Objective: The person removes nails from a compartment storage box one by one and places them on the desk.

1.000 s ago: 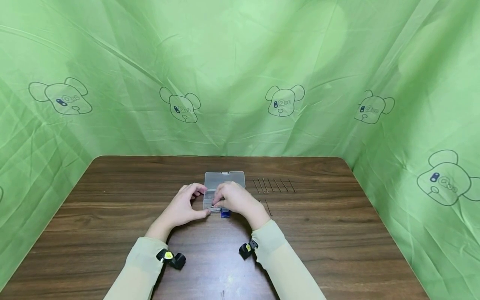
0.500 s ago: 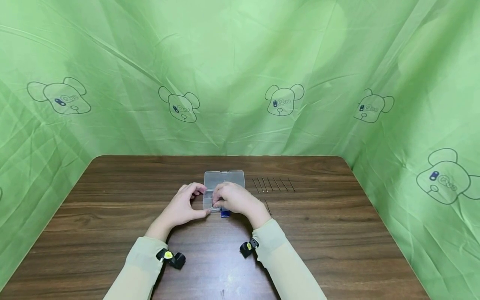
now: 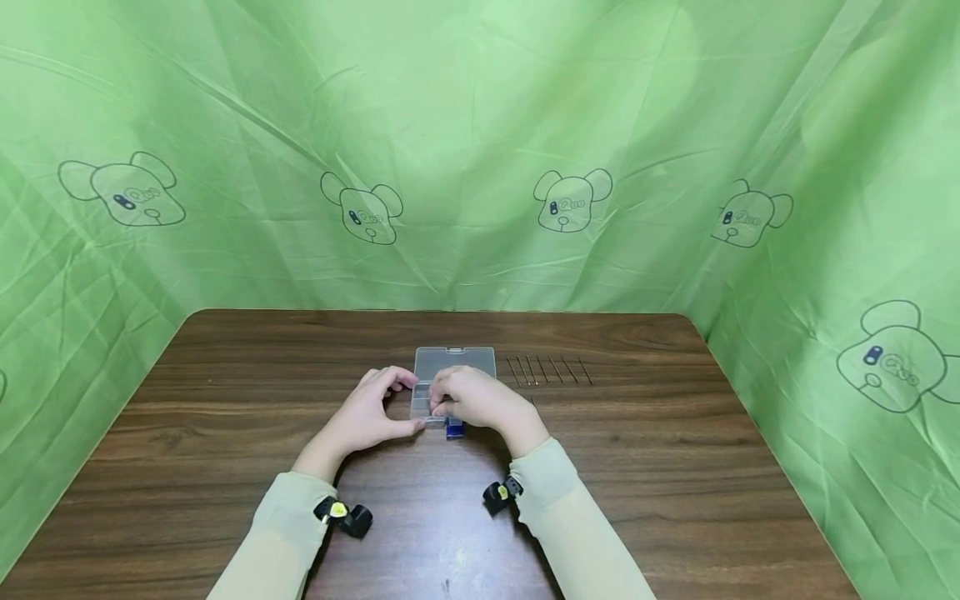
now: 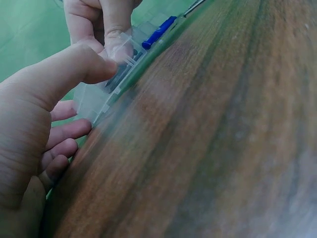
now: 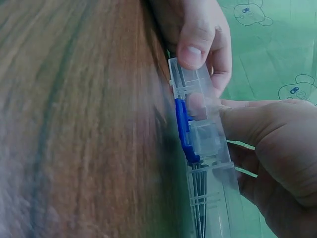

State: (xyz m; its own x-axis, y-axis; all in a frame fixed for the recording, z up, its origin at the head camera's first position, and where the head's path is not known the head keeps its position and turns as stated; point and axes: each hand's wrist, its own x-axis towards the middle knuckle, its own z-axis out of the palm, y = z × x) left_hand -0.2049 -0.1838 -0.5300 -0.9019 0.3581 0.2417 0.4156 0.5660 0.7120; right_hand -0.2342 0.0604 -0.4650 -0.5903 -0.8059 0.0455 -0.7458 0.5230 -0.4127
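Observation:
A clear plastic compartment box (image 3: 420, 407) lies on the table with its lid (image 3: 455, 361) folded back. My left hand (image 3: 375, 410) grips the box's left end, thumb at the front wall and fingers behind. My right hand (image 3: 480, 400) reaches into the box from above with its fingertips down in a left compartment. In the right wrist view those fingertips show blurred through the wall; whether they pinch anything is unclear. Thin metal rods, nail-like (image 5: 199, 198), lie inside the box. A blue clasp-like piece (image 5: 183, 130) sits at the front wall.
Several thin nail-like rods (image 3: 547, 370) lie in a slanted row right of the lid. Another rod (image 3: 534, 402) shows partly beside my right wrist. Brown wooden table (image 3: 187, 433) spreads around, with green printed curtain (image 3: 465, 108) behind and at the sides.
The thin rod my right fingers held across the front of the box has gone from sight down at the compartment. The box sits slightly farther right, and my right wrist covers more of the nearer rods.

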